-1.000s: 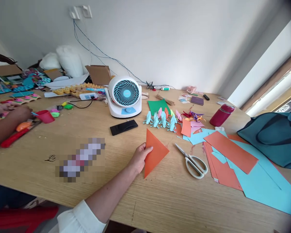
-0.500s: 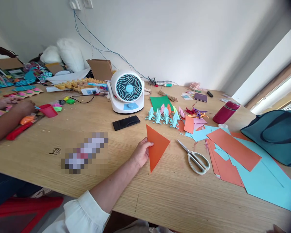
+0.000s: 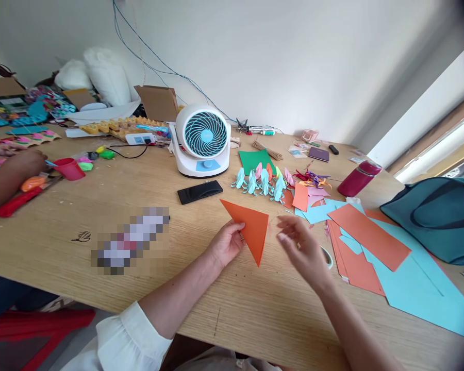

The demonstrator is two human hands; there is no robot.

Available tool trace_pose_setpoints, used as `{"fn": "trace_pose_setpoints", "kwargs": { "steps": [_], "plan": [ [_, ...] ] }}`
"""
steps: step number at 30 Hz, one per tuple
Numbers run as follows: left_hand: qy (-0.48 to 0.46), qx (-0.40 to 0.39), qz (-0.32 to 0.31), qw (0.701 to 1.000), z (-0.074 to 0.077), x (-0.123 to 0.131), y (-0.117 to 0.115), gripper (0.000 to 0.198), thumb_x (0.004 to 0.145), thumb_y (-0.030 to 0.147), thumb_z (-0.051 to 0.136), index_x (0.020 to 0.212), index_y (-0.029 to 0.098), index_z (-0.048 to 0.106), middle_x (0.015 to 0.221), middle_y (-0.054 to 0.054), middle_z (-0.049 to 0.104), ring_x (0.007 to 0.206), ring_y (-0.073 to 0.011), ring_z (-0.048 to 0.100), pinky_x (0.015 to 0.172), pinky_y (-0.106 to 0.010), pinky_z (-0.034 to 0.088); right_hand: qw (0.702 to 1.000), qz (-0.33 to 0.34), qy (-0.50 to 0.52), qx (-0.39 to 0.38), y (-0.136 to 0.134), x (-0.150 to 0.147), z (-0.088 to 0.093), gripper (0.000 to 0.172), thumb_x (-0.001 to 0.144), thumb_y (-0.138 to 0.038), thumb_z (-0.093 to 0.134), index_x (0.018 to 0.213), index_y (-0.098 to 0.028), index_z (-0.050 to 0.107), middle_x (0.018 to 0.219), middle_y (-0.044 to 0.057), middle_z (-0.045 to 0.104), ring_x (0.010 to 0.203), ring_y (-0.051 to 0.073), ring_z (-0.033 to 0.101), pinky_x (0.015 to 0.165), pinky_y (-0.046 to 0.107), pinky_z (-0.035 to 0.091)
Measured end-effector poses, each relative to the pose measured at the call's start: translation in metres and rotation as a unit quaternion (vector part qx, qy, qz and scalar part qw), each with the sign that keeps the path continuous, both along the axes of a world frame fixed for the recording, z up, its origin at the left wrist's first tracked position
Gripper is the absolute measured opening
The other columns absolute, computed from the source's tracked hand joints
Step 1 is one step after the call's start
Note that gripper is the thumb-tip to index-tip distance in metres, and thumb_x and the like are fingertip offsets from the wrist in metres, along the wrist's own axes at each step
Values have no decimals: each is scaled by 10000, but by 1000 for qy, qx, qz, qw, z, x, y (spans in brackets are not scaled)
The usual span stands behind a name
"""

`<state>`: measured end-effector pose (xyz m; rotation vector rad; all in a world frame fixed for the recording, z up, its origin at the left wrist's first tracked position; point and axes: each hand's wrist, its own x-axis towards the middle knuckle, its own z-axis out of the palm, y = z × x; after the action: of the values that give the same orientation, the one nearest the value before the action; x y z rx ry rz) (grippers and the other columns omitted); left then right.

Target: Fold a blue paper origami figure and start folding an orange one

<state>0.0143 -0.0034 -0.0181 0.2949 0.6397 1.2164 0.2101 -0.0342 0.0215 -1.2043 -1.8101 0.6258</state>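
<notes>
My left hand pinches the left edge of an orange paper triangle lying on the wooden table. My right hand hovers just right of the triangle, fingers spread and blurred by motion, holding nothing. It covers most of the white-handled scissors, of which only a handle loop shows. Behind the triangle stand several small folded paper figures, mostly light blue.
A white-and-blue desk fan and a black phone sit behind my hands. Orange and blue paper sheets lie at right, near a red bottle and teal bag. Another person's arm works at far left.
My right hand has come into view and moved in beside the triangle, over the scissors. The left hand has turned the triangle so a corner points towards me.
</notes>
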Motion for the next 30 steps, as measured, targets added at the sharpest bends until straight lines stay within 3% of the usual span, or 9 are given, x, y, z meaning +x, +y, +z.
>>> {"fn": "trace_pose_setpoints", "kwargs": {
  "steps": [2, 4, 8, 12, 15, 19, 22, 26, 30],
  "plan": [
    [-14, 5, -3, 1000, -1, 2, -1, 240, 742, 54, 633, 964, 139, 667, 962, -50, 739, 862, -147, 684, 808, -268, 530, 999, 38, -11, -21, -2, -9, -12, 297, 931, -380, 620, 1180, -218, 605, 1050, 58, 652, 892, 180, 620, 715, 294, 506],
    [-29, 22, 0, 999, -2, 5, -3, 242, 730, 52, 647, 956, 137, 668, 980, -51, 735, 895, -153, 680, 851, -279, 525, 998, 55, -20, -35, -4, -15, -23, 146, 941, -341, 595, 995, -214, 642, 899, 26, 637, 777, 157, 582, 653, 274, 453],
    [-12, 68, -16, 998, -1, 7, -7, 228, 759, 114, 696, 982, 153, 670, 1049, -54, 712, 949, -152, 658, 868, -271, 508, 999, 24, -31, -5, -6, -15, -32, 256, 951, -259, 557, 703, -211, 520, 687, -21, 516, 619, 129, 458, 582, 264, 376],
    [51, 120, -28, 991, 5, 3, -10, 209, 850, 309, 715, 1023, 212, 652, 1160, -45, 665, 1072, -168, 609, 858, -271, 507, 991, -32, -91, 90, -2, -2, -27, 194, 946, -213, 575, 755, -211, 544, 741, -10, 554, 622, 122, 484, 575, 261, 360],
    [44, 145, -44, 987, 8, 0, -10, 294, 864, 427, 696, 1080, 234, 642, 1204, -53, 643, 1159, -211, 574, 885, -333, 526, 971, -51, -162, 170, 0, 8, -24, 111, 943, -180, 584, 840, -213, 609, 792, 14, 608, 676, 143, 541, 620, 276, 381],
    [34, 128, -53, 990, 8, -1, -8, 293, 880, 374, 679, 1140, 244, 642, 1250, -57, 639, 1216, -243, 561, 884, -356, 540, 946, -34, -222, 234, 0, 13, -25, 94, 932, -156, 590, 864, -197, 640, 777, 29, 617, 701, 165, 556, 635, 295, 383],
    [23, 108, -51, 993, 7, -2, -6, 363, 866, 284, 674, 1224, 248, 621, 1248, -67, 661, 1193, -240, 592, 890, -345, 531, 954, -12, -212, 211, -1, 13, -24, 105, 933, -185, 598, 837, -192, 640, 769, 28, 608, 672, 157, 539, 610, 294, 379],
    [44, 106, -35, 993, 11, -7, -3, 560, 761, 143, 707, 1297, 243, 578, 1148, -56, 707, 1111, -222, 646, 951, -345, 487, 990, 49, -105, 85, -1, 15, -19, 140, 945, -252, 601, 824, -209, 656, 763, 8, 591, 623, 130, 522, 568, 274, 397],
    [102, 115, -7, 988, 13, -9, -2, 616, 701, 139, 747, 1280, 241, 565, 1051, -27, 702, 1086, -221, 652, 990, -364, 459, 997, 66, -21, 27, 3, 18, -17, 171, 949, -283, 594, 804, -224, 663, 761, 2, 571, 684, 144, 540, 622, 286, 438]
  ]
}}
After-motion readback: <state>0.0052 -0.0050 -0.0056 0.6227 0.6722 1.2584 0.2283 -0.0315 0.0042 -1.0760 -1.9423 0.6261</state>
